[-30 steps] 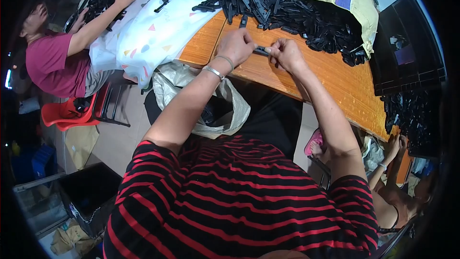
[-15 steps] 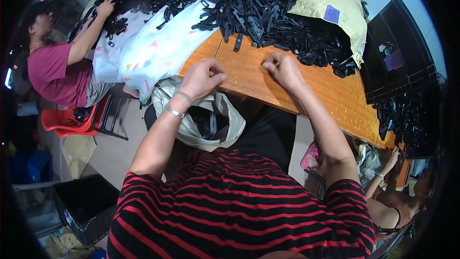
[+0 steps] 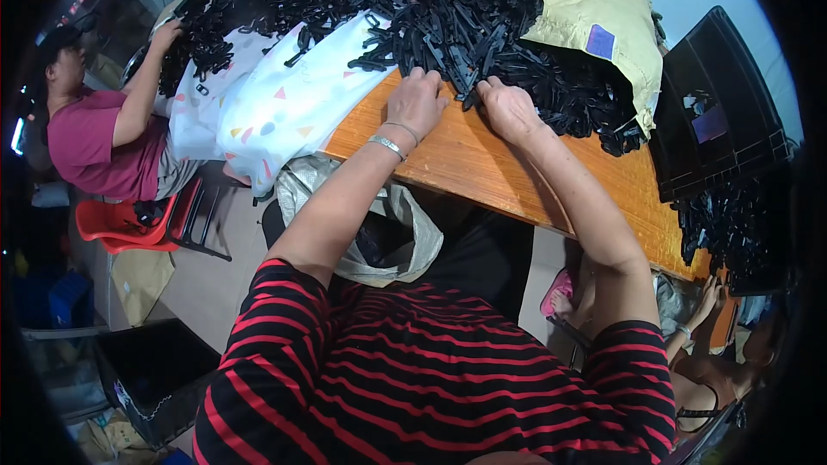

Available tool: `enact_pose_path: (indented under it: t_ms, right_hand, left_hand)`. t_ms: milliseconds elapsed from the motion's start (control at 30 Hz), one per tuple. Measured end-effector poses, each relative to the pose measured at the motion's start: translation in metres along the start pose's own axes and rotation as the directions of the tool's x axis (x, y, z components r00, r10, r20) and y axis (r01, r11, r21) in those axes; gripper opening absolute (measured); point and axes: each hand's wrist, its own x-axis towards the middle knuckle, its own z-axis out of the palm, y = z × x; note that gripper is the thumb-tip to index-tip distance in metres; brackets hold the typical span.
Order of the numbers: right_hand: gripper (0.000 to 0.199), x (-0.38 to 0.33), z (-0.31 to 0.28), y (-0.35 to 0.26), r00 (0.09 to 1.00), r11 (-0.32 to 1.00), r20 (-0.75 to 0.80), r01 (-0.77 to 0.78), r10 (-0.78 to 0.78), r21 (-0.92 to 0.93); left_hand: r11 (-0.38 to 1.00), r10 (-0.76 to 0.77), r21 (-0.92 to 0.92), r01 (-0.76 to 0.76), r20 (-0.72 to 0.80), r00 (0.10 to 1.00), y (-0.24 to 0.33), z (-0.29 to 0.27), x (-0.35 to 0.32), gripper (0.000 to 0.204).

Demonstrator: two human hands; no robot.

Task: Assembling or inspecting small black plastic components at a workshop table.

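A large heap of slim black plastic parts (image 3: 448,21) covers the far side of the wooden table (image 3: 465,159). My left hand (image 3: 416,105) reaches to the heap's near edge, fingers curled and bent down among the parts. What its fingertips hold, if anything, is hidden. Opposite it, my right hand (image 3: 510,110) is closed too, its thumb and fingertips at a black plastic part (image 3: 466,86) on the near edge of the heap. Below my left forearm, an open woven sack (image 3: 422,237) with dark contents rests at my lap.
A white patterned sheet (image 3: 276,108) drapes over the table's left edge. One co-worker (image 3: 103,133) sits at left by the heap; another person's hand (image 3: 709,297) works at lower right. A yellowish sack (image 3: 586,0) and a tilted black crate (image 3: 719,112) stand at right; a black bin (image 3: 155,379) at lower left.
Both hands have moved forward from above the table's near part to the edge of the heap. A single black part lying in front of the heap is no longer visible there.
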Motion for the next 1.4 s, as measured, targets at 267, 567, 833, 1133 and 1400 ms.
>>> enact_pose_path:
  t_ms: [267, 567, 833, 1133, 1400]
  right_hand:
    - [0.017, -0.031, -0.009, -0.021, 0.982, 0.841, -0.152, -0.012, 0.112, 0.541]
    - [0.023, -0.065, -0.001, -0.044, 0.948, 0.892, -0.300, 0.224, -0.106, 0.392]
    - [0.019, -0.068, 0.003, -0.043, 0.950, 0.921, -0.312, 0.133, -0.013, 0.367]
    - [0.014, -0.050, -0.007, -0.058, 0.938, 0.794, -0.183, -0.134, 0.295, 0.593]
    - [0.009, -0.048, -0.005, -0.040, 0.953, 0.500, 0.096, -0.233, 0.286, 0.834]
  left_hand:
    - [0.989, -0.018, -0.147, 0.017, 0.000, 1.000, -0.007, -0.002, -0.014, 0.013]
    - [0.849, -0.229, -0.435, 0.300, 0.209, 0.951, -0.015, -0.019, -0.025, 0.015]
    - [0.772, -0.210, -0.542, 0.331, 0.274, 0.939, -0.019, -0.021, -0.030, 0.017]
    - [0.447, -0.155, -0.723, 0.527, 0.517, 0.842, -0.003, -0.036, -0.030, 0.018]
    - [0.434, -0.235, -0.659, 0.615, 0.576, 0.783, 0.013, -0.033, -0.022, 0.018]
